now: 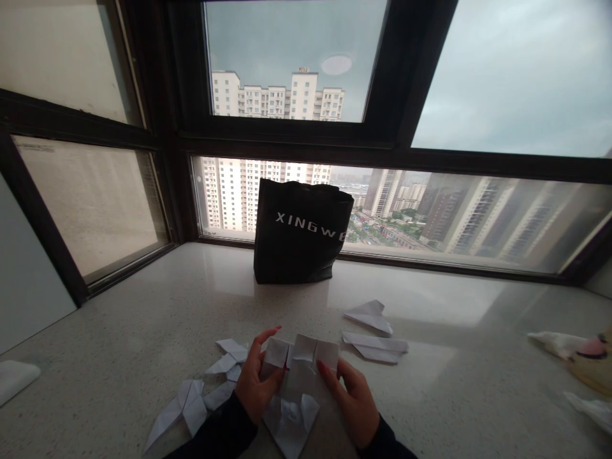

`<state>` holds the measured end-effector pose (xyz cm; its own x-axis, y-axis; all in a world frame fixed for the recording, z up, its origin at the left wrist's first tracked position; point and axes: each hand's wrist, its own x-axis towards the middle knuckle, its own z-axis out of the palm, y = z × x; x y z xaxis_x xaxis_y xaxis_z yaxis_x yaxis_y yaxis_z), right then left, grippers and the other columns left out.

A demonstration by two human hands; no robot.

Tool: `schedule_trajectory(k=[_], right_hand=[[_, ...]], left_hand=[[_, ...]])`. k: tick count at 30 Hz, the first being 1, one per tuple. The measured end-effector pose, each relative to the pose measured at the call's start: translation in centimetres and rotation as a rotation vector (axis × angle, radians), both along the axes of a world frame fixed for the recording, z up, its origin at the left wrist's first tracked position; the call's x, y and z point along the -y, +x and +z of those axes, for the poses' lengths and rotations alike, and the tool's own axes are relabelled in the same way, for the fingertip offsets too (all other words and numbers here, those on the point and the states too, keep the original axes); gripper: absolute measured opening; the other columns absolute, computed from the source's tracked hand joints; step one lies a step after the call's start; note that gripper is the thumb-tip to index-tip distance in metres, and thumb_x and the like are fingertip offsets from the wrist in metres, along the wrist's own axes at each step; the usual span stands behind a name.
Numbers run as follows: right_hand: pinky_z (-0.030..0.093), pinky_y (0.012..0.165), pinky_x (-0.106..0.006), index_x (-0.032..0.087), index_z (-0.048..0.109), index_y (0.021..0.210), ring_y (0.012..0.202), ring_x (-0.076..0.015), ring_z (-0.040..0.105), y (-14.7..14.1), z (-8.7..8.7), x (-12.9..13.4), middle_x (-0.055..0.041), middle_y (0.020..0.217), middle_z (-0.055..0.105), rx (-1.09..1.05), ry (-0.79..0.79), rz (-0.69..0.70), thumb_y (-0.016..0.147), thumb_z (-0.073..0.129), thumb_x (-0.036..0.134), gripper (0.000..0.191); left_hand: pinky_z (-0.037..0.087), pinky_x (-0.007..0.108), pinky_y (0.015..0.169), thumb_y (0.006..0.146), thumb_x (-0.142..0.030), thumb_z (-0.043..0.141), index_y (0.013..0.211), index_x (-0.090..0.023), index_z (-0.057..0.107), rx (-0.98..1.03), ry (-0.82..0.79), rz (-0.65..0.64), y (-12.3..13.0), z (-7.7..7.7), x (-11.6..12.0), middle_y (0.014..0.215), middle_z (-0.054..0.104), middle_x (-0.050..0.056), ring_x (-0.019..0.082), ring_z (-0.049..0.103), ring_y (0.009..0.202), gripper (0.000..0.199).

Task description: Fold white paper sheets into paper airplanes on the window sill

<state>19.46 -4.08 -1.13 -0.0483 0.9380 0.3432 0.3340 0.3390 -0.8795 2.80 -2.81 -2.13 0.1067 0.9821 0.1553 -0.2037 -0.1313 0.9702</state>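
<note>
Between my hands is a piece of folded white paper (303,347) with square flaps along its top. My left hand (261,379) pinches its left flap, thumb in front and fingers behind. On the right side, my right hand (351,395) grips the paper with the thumb on its face; the other fingers are partly hidden behind it. Just below the held piece lies another folded white paper (291,424) on the counter. Several folded paper pieces (184,408) lie to the left, partly covered by my left forearm.
A black bag (301,236) with white lettering stands upright by the window. Two folded paper planes (375,347) lie right of my hands. At the far right edge are a yellowish object (593,366) and crumpled white material (549,343). A white object (16,379) sits at the left edge.
</note>
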Motion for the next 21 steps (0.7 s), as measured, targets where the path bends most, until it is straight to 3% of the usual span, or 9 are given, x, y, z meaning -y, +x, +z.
schedule_trajectory(k=[4,7,12,16,21], right_hand=[[0.04,0.07,-0.029,0.019,0.061,0.073,0.08,-0.0199,0.049,-0.5,0.4,0.6,-0.005,0.077,0.053,-0.037,0.104,0.015,0.078,0.042,0.038,0.028],[0.04,0.07,-0.03,0.02,0.062,0.073,0.079,-0.0198,0.048,-1.0,0.0,0.8,-0.0056,0.077,0.052,0.027,0.115,0.066,0.078,0.044,0.037,0.026],[0.038,0.066,-0.03,0.019,0.061,0.066,0.072,-0.0185,0.047,-1.1,-1.0,0.3,-0.0049,0.074,0.051,0.162,0.138,-0.032,0.077,0.045,0.036,0.027],[0.036,0.065,-0.03,0.02,0.061,0.064,0.069,-0.0179,0.047,-0.9,-1.2,0.0,-0.0032,0.069,0.052,0.295,0.175,-0.077,0.077,0.046,0.038,0.027],[0.034,0.067,-0.03,0.022,0.062,0.066,0.068,-0.0177,0.048,-0.9,-1.2,0.1,-0.0019,0.066,0.054,0.425,0.167,-0.094,0.076,0.047,0.039,0.025]], left_hand=[[0.04,0.02,0.054,0.06,-0.031,0.063,0.106,-0.019,0.035,0.017,-0.022,0.014,0.3,0.3,0.2,0.071,0.058,-0.001,0.012,0.053,0.058,0.056],[0.04,0.022,0.056,0.058,-0.025,0.065,0.115,-0.02,0.026,0.062,-0.04,-0.087,0.6,0.5,0.6,0.075,0.058,0.001,0.014,0.054,0.062,0.069],[0.037,0.02,0.054,0.057,-0.017,0.059,0.117,-0.02,0.025,0.241,-0.083,-0.285,0.7,-0.3,0.7,0.077,0.059,0.001,0.012,0.053,0.061,0.068],[0.037,0.023,0.055,0.056,-0.028,0.059,0.12,-0.02,0.024,0.351,-0.113,-0.402,0.4,-0.9,0.3,0.076,0.059,0.002,0.016,0.054,0.063,0.073],[0.039,0.025,0.063,0.068,-0.047,0.051,0.118,-0.019,0.029,0.218,-0.074,-0.326,0.5,-0.1,0.6,0.078,0.059,0.003,0.016,0.056,0.07,0.062]])
